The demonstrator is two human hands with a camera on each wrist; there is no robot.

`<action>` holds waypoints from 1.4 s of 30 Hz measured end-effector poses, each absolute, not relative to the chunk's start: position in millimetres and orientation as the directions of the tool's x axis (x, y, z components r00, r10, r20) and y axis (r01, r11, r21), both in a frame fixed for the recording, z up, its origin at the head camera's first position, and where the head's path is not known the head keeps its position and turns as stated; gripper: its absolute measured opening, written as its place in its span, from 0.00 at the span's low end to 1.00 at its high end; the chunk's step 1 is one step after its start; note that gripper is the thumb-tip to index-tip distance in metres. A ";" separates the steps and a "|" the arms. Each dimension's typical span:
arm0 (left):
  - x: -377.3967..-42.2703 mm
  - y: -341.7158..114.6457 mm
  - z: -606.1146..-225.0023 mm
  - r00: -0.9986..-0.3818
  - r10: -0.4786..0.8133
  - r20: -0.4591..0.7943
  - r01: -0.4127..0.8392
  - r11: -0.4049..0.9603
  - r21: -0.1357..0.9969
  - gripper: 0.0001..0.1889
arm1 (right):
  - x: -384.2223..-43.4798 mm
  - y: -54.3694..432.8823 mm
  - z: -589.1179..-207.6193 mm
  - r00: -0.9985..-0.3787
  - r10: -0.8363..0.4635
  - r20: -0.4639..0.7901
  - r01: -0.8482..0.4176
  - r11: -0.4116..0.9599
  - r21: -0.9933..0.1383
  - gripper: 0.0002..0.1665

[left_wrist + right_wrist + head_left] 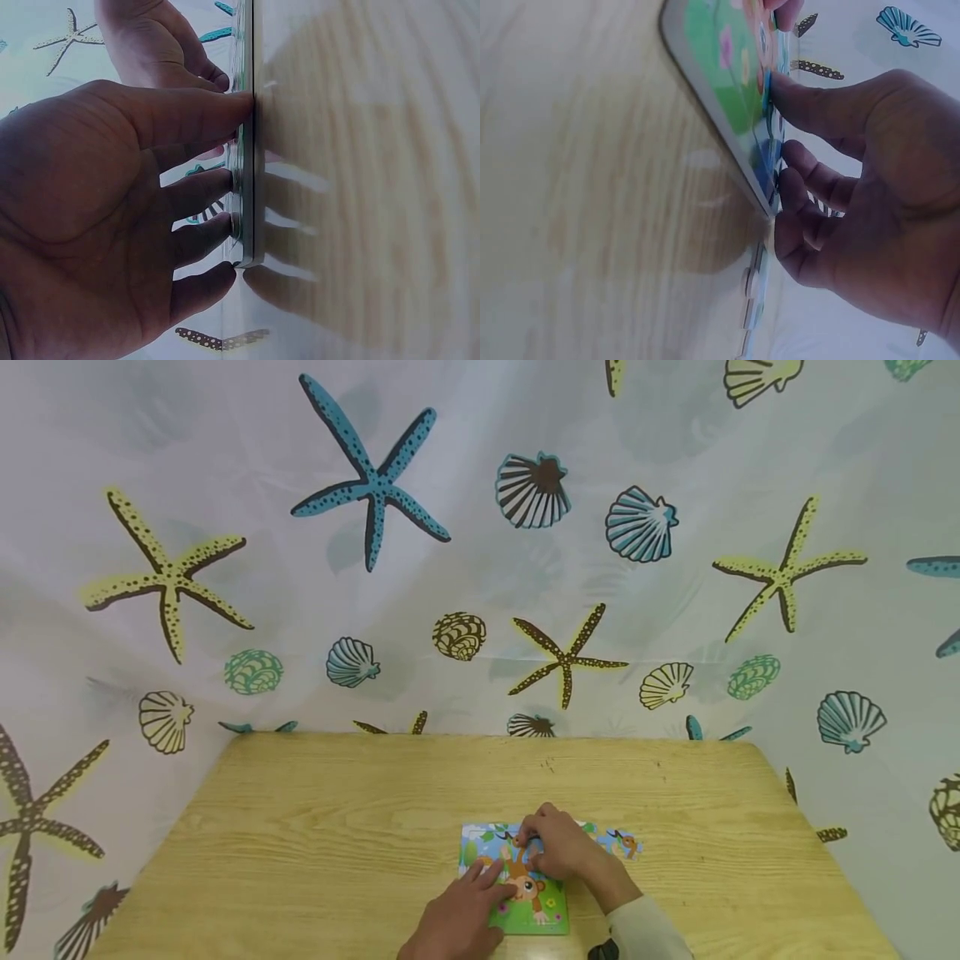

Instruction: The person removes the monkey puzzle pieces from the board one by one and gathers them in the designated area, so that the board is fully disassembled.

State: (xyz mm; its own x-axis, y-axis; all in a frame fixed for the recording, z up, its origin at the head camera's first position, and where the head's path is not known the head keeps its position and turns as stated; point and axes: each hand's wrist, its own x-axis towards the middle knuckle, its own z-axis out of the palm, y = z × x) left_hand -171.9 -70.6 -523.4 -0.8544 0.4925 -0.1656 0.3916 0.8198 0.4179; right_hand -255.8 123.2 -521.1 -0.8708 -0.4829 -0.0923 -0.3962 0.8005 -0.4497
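Observation:
A jigsaw puzzle board (553,925) with a cartoon monkey, blue sky and green grass lies flat on the table. My left hand (459,917) rests on its lower left part with fingers extended; in the left wrist view the thumb and fingertips of that left hand (90,217) touch the board's face and edge. Over the upper right part, my right hand (562,843) has bent fingers, and thumb and fingers close around a blue puzzle piece (535,846) at the board's surface. The right wrist view shows the right hand (900,165) with its thumb on the picture; the piece is mostly hidden.
Loose puzzle pieces (624,843) lie just right of the board, and their knobbed edges also show in the right wrist view. The wood-grain table (322,827) meets a white curtain (450,577) printed with starfish and shells at its back and sides.

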 end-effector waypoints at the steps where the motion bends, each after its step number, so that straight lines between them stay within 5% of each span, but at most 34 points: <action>1: -171.5 -70.6 -523.3 -0.855 0.494 -0.158 0.396 0.818 0.417 0.27 | -256.0 123.3 -520.7 -0.869 -0.486 -0.090 -0.401 0.800 -0.446 0.12; 19: -169.4 -69.6 -522.2 -0.864 0.486 -0.133 0.394 0.817 0.420 0.28 | -253.6 121.8 -519.7 -0.875 -0.479 -0.069 -0.415 0.817 -0.400 0.09; 25: -167.5 -69.4 -518.2 -0.866 0.480 -0.143 0.385 0.821 0.421 0.27 | -250.2 128.4 -526.1 -0.874 -0.481 0.060 -0.436 0.725 -0.533 0.12; 32: -165.8 -69.6 -519.4 -0.870 0.475 -0.131 0.384 0.820 0.424 0.27 | -247.8 153.7 -528.8 -0.931 -0.327 0.164 -0.350 0.670 -0.655 0.21; 42: -166.3 -70.4 -524.1 -0.873 0.471 -0.129 0.372 0.811 0.451 0.29 | -243.8 228.5 -519.4 -0.990 -0.123 0.072 -0.139 0.729 -0.671 0.17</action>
State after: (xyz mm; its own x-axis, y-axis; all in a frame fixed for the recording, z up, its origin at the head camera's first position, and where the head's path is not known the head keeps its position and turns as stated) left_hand -166.3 -70.4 -524.1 -0.8725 0.4713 -0.1286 0.3719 0.8115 0.4508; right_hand -243.8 228.5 -519.4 -0.9898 -0.1230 0.0717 -0.1392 0.7286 -0.6707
